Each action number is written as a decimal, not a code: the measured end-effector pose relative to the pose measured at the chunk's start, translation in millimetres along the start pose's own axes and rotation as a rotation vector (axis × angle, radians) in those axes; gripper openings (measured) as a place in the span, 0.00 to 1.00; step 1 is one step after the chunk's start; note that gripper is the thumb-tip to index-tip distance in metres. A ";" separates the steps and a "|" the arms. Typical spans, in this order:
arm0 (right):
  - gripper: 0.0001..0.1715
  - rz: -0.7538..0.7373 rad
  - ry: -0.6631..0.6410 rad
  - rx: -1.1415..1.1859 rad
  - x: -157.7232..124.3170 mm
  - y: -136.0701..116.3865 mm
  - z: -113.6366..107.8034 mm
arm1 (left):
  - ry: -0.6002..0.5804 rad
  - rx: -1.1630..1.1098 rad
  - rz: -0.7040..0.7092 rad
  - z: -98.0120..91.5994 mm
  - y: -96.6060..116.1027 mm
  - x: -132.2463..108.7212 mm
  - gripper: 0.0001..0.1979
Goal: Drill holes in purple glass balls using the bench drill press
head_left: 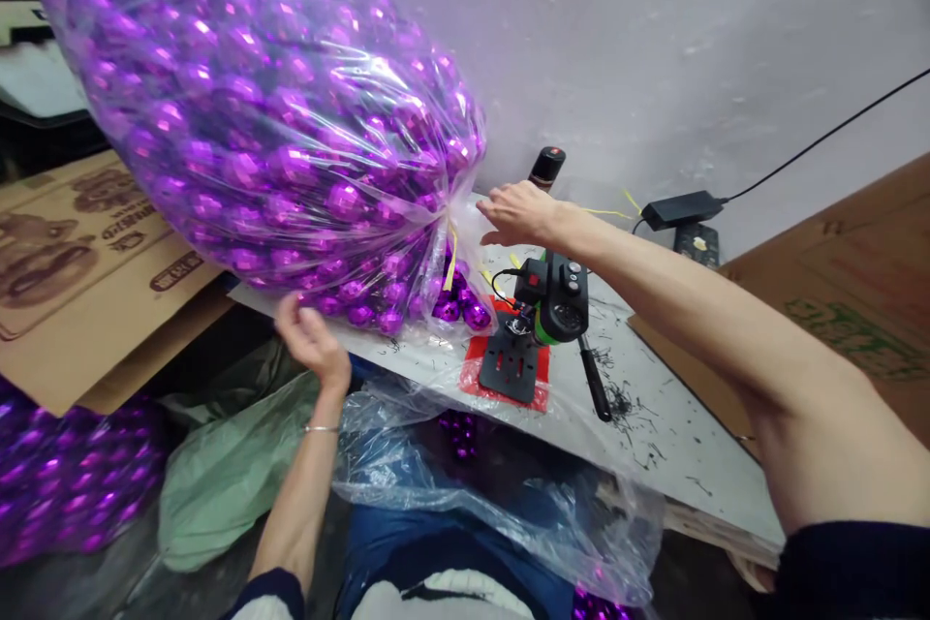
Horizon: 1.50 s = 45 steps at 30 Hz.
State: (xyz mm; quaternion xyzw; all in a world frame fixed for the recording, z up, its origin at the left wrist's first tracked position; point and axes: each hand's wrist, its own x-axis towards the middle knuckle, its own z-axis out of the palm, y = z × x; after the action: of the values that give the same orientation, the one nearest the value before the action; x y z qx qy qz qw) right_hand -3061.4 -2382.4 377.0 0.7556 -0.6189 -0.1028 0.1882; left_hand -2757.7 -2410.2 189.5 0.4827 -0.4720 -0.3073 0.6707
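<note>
So the big bag of purple balls [291, 136] was resting on the table [675, 446], neck already bunched at a yellow tie [451, 262], though I couldn't tell if it was fully fastened. Left hand [312, 341] was loosely curled by its underside, right hand [524, 213] stretched out beside the neck, neither visibly pinching anything. The black machine [563, 305] crowded the right forearm, and clear plastic [407, 446] draped across the lap.

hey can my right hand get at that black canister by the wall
Probably yes: your right hand looks empty, the black canister shows just beyond it, and nothing visible seems to block the way.
</note>
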 end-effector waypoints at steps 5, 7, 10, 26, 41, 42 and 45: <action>0.25 0.097 0.272 0.065 -79.5 -35.7 -52.9 | -1.052 0.097 0.371 50.5 14.8 -67.9 0.11; 0.23 0.167 0.408 0.134 -130.3 -62.5 -69.0 | -1.141 0.274 0.526 79.6 19.1 -80.9 0.11; 0.22 0.317 0.622 0.231 -207.5 -112.5 -65.7 | -1.165 0.626 0.628 116.0 27.0 -91.7 0.13; 0.12 0.480 0.500 0.746 -288.3 -274.1 54.5 | -1.047 -0.087 -0.257 58.1 40.3 -92.7 0.31; 0.14 0.485 0.488 0.801 -265.0 -294.4 74.8 | -0.905 -0.302 -0.621 51.7 9.0 -181.8 0.25; 0.14 0.492 0.470 0.801 -268.4 -296.9 77.2 | -0.917 -0.262 -0.526 58.7 7.1 -183.5 0.25; 0.13 0.504 0.444 0.806 -277.7 -302.6 83.3 | -0.952 -0.075 -0.261 73.2 1.0 -183.9 0.26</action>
State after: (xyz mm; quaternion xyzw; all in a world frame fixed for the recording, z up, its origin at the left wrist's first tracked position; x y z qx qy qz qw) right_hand -2881.6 -2075.6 155.3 0.5995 -0.7170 0.3546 0.0281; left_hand -2893.0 -2276.4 135.0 0.3192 -0.6502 -0.5919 0.3536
